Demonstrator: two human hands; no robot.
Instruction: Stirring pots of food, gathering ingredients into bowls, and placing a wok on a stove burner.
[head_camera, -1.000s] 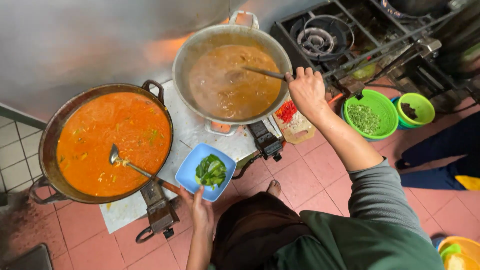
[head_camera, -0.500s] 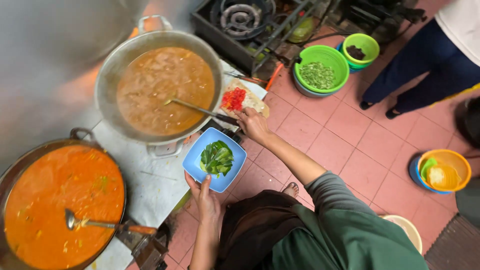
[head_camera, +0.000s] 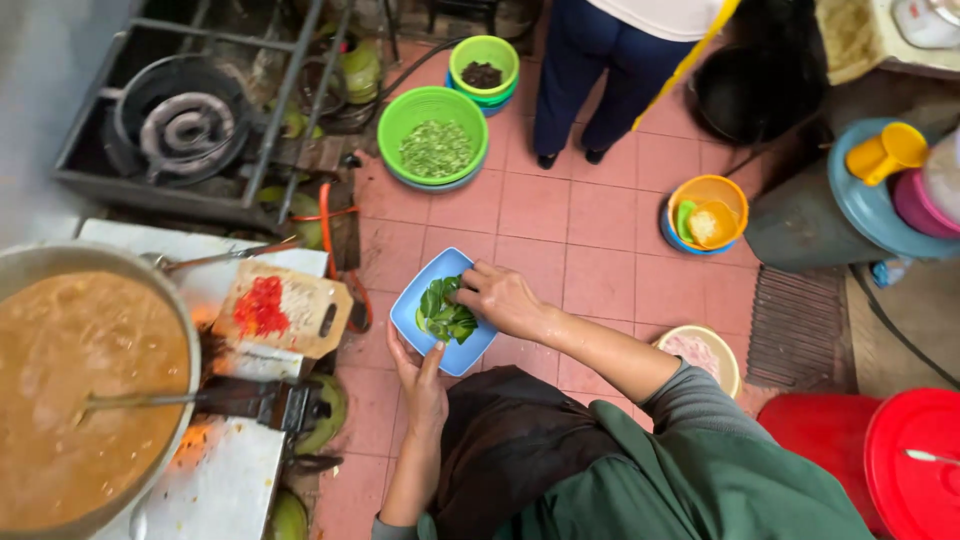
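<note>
Blue square plastic plate (head_camera: 412, 312) holds glossy green leaves (head_camera: 446, 310), flat and heaped together. Left hand (head_camera: 422, 385) cups the plate's near edge from beneath; right hand (head_camera: 500, 298) pinches the leaves.

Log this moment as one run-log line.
left hand: holds blue square plate from below | right hand: on green leaves in plate | nearby: cutting board with red chilli, pot of brown curry

We are standing on a pink tiled floor (head_camera: 590, 225); a burner (head_camera: 180, 125) is sitting top left, red bins (head_camera: 900, 455) bottom right.
</note>
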